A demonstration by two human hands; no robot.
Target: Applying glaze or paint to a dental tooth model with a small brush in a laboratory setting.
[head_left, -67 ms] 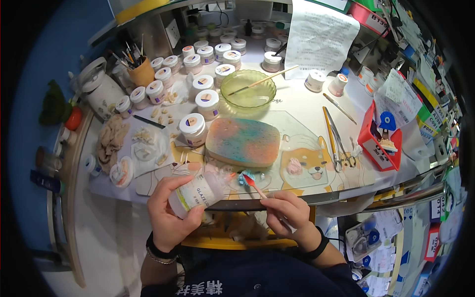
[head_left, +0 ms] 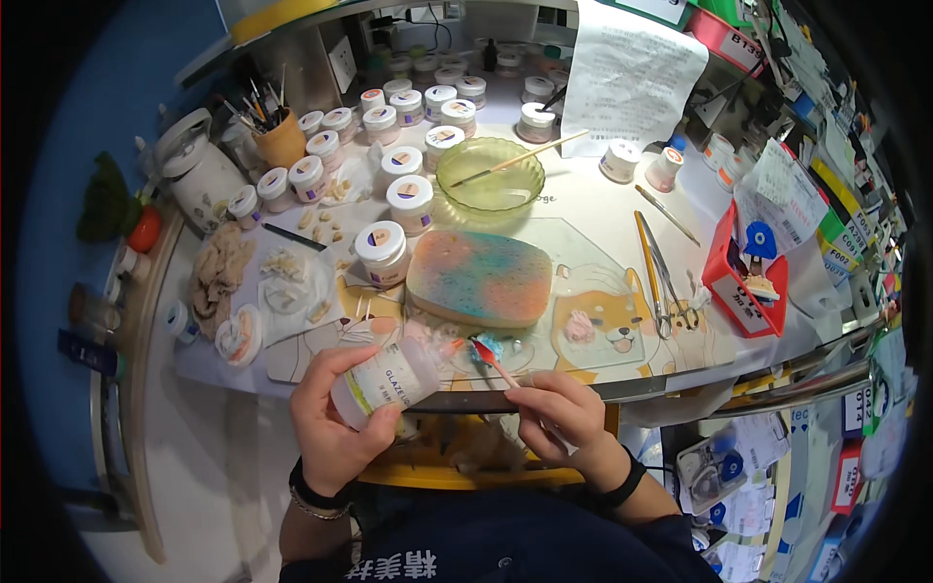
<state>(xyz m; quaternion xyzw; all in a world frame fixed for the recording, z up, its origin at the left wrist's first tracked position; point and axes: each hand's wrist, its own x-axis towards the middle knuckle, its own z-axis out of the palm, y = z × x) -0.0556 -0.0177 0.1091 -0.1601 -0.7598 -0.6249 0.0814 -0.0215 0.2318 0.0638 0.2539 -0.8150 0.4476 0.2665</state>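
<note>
My left hand is wrapped round a translucent squeeze bottle with a label, tilted so its nozzle points right, low over the table's front edge. In my right hand a thin stick-like tool with a red tip is pinched between the fingers. That red tip meets or overlaps a small blue lump, just right of the bottle's nozzle; I cannot tell whether it touches. Behind both hands lies a multicoloured sponge, flat on the table mat.
Many white-lidded jars stand at the left and back. A green glass bowl with a brush across it is behind the sponge. At right lie tweezers, a pink lump on a glass plate and a red tray.
The red tip has shifted slightly left relative to the blue lump, along with my right hand. The bottle stays nearly still; the whole view has moved a little.
</note>
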